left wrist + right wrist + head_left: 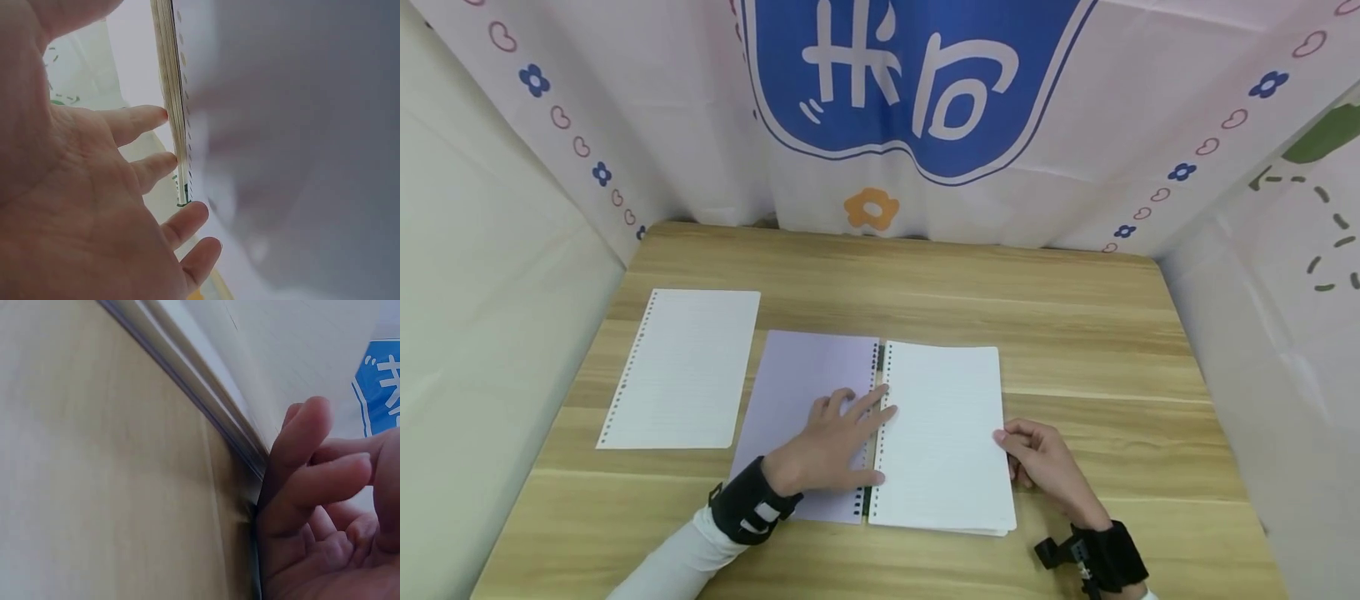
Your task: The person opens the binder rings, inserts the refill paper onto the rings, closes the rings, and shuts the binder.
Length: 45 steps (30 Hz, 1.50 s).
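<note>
An opened loose-leaf notebook lies on the table, its lilac cover on the left and a stack of white punched paper on the right. My left hand reaches over the cover with fingers spread, the fingertips and thumb on the stack's punched edge. The left wrist view shows those fingers against the side of the paper stack. At the stack's right edge, my right hand pinches the paper, thumb on top and the other fingers bent below. How many sheets it holds is hidden.
A single lined, punched sheet lies to the left of the notebook. The wooden table ends at a white curtain with a blue emblem behind, and pale cloth hangs on both sides.
</note>
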Each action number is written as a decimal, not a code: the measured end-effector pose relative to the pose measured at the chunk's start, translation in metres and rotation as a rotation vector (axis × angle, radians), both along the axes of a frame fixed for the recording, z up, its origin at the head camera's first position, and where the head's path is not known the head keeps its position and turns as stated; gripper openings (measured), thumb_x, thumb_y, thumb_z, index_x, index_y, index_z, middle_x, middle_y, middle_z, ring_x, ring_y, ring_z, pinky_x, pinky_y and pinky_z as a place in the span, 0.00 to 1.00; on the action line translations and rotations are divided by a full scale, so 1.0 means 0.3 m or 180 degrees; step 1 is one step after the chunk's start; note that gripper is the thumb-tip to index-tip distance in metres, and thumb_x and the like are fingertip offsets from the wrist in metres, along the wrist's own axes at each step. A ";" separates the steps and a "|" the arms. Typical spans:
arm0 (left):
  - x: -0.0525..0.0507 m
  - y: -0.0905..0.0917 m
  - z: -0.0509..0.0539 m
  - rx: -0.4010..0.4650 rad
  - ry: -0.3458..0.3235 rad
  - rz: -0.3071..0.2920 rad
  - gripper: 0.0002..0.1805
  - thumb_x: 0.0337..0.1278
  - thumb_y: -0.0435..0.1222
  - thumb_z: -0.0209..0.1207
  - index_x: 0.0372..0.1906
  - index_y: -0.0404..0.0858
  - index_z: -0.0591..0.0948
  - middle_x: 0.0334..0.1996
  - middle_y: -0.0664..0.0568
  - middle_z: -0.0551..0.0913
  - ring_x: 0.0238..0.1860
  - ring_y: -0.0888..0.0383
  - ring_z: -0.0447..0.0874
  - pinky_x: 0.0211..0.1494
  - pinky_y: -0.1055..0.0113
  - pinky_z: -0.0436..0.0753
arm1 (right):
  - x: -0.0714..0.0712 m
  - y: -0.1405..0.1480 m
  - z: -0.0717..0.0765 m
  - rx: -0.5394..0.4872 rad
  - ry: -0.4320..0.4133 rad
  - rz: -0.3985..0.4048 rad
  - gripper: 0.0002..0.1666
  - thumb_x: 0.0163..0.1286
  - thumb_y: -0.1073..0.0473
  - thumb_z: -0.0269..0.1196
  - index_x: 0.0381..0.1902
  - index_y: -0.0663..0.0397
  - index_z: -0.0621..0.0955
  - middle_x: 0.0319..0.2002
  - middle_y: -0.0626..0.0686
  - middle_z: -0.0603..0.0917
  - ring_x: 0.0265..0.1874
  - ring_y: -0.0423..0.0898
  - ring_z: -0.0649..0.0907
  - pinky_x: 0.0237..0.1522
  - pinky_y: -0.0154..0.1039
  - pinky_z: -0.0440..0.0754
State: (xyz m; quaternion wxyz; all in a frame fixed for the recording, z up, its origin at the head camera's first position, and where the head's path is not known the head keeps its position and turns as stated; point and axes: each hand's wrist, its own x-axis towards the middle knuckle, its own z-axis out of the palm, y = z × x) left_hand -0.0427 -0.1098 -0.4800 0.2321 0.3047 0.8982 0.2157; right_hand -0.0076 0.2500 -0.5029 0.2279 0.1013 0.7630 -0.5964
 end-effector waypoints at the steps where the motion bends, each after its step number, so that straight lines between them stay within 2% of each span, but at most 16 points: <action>1: 0.003 -0.001 0.001 0.0017 -0.0020 0.0000 0.52 0.63 0.58 0.71 0.86 0.47 0.60 0.89 0.49 0.47 0.81 0.31 0.50 0.77 0.27 0.55 | -0.001 0.001 0.001 0.0034 0.0009 0.0010 0.20 0.81 0.53 0.64 0.52 0.68 0.83 0.22 0.52 0.82 0.15 0.40 0.73 0.18 0.31 0.72; 6: 0.008 0.000 0.004 -0.0053 -0.0039 -0.0010 0.58 0.54 0.61 0.76 0.86 0.49 0.60 0.89 0.51 0.47 0.82 0.32 0.49 0.78 0.28 0.54 | -0.007 0.007 0.003 0.0229 0.0063 0.0040 0.19 0.80 0.51 0.65 0.50 0.64 0.85 0.22 0.53 0.83 0.16 0.42 0.76 0.18 0.32 0.72; 13: 0.010 -0.003 0.000 -0.0068 -0.0072 -0.0055 0.65 0.44 0.63 0.80 0.86 0.50 0.59 0.89 0.51 0.44 0.83 0.32 0.48 0.79 0.28 0.52 | -0.005 0.036 -0.002 0.0490 0.0242 0.0101 0.18 0.80 0.49 0.66 0.46 0.60 0.86 0.29 0.57 0.87 0.15 0.42 0.75 0.20 0.35 0.74; 23: 0.008 -0.006 0.006 -0.0087 -0.0028 -0.0103 0.66 0.44 0.63 0.80 0.86 0.49 0.59 0.89 0.50 0.44 0.82 0.32 0.49 0.78 0.27 0.53 | -0.030 0.034 0.008 0.0461 0.0309 0.0012 0.15 0.81 0.53 0.64 0.45 0.63 0.85 0.29 0.57 0.87 0.16 0.42 0.75 0.20 0.34 0.73; 27: 0.012 -0.007 0.009 -0.0095 -0.0073 -0.0104 0.65 0.45 0.62 0.80 0.86 0.49 0.59 0.89 0.50 0.43 0.82 0.32 0.48 0.78 0.28 0.54 | -0.053 0.002 0.012 0.0502 0.0401 0.0162 0.15 0.81 0.53 0.64 0.45 0.61 0.85 0.28 0.56 0.87 0.16 0.44 0.76 0.20 0.34 0.72; 32: 0.005 -0.017 0.016 -0.0017 -0.0080 -0.0053 0.64 0.47 0.61 0.80 0.86 0.50 0.59 0.89 0.50 0.42 0.82 0.31 0.48 0.79 0.27 0.52 | -0.100 -0.058 0.034 0.0528 0.0675 0.0425 0.14 0.80 0.52 0.65 0.43 0.59 0.85 0.27 0.55 0.87 0.17 0.47 0.79 0.20 0.35 0.74; 34: -0.002 -0.026 0.020 0.0037 -0.0062 0.0047 0.62 0.49 0.60 0.79 0.86 0.50 0.60 0.89 0.50 0.42 0.82 0.31 0.48 0.79 0.26 0.52 | -0.119 -0.085 0.045 0.0509 0.0803 0.0554 0.13 0.81 0.53 0.64 0.43 0.59 0.86 0.28 0.55 0.87 0.18 0.48 0.80 0.22 0.35 0.76; 37: -0.018 -0.050 0.025 0.0077 0.0057 0.0341 0.55 0.56 0.58 0.76 0.85 0.50 0.62 0.89 0.48 0.45 0.82 0.30 0.49 0.78 0.25 0.54 | -0.148 -0.131 0.062 0.0502 0.0985 0.0766 0.10 0.82 0.57 0.62 0.45 0.58 0.86 0.31 0.54 0.88 0.22 0.49 0.83 0.27 0.35 0.78; 42: -0.068 -0.120 0.035 0.0189 0.0295 0.1072 0.42 0.70 0.51 0.67 0.82 0.43 0.67 0.85 0.42 0.58 0.81 0.31 0.56 0.77 0.25 0.57 | -0.199 -0.234 0.094 0.0532 0.1347 0.1132 0.11 0.84 0.59 0.60 0.50 0.56 0.87 0.36 0.55 0.89 0.29 0.50 0.85 0.31 0.34 0.81; 45: -0.102 -0.181 0.035 0.0333 0.0423 0.1420 0.37 0.73 0.47 0.64 0.79 0.36 0.69 0.80 0.38 0.67 0.80 0.32 0.63 0.79 0.29 0.61 | -0.230 -0.316 0.108 0.0578 0.1610 0.1406 0.13 0.85 0.58 0.58 0.54 0.57 0.88 0.41 0.55 0.90 0.35 0.50 0.87 0.35 0.34 0.84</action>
